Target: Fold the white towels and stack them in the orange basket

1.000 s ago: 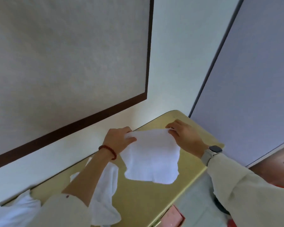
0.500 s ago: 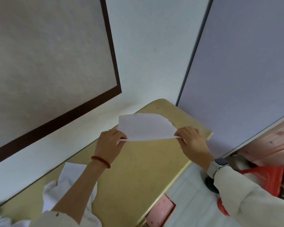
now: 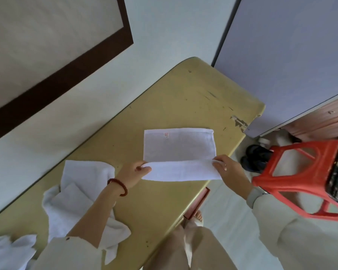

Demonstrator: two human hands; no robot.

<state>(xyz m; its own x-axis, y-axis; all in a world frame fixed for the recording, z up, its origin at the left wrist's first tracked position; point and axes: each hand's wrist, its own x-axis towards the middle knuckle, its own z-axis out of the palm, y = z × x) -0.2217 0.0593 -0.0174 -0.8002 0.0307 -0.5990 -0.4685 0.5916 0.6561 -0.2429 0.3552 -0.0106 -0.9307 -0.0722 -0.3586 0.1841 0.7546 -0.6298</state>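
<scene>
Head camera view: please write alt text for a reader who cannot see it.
Two hands, left hand and right hand, pinch the near corners of a white rectangular towel lying on a worn yellow table. Crumpled white towels lie at left; a red plastic stool stands at right.

The white towel (image 3: 180, 145) bears a small red tag (image 3: 166, 135), its print unreadable.

One head camera looks steeply down from close above the yellow table (image 3: 164, 117), facing the wall (image 3: 164, 32); the floor (image 3: 232, 211) lies right.
</scene>
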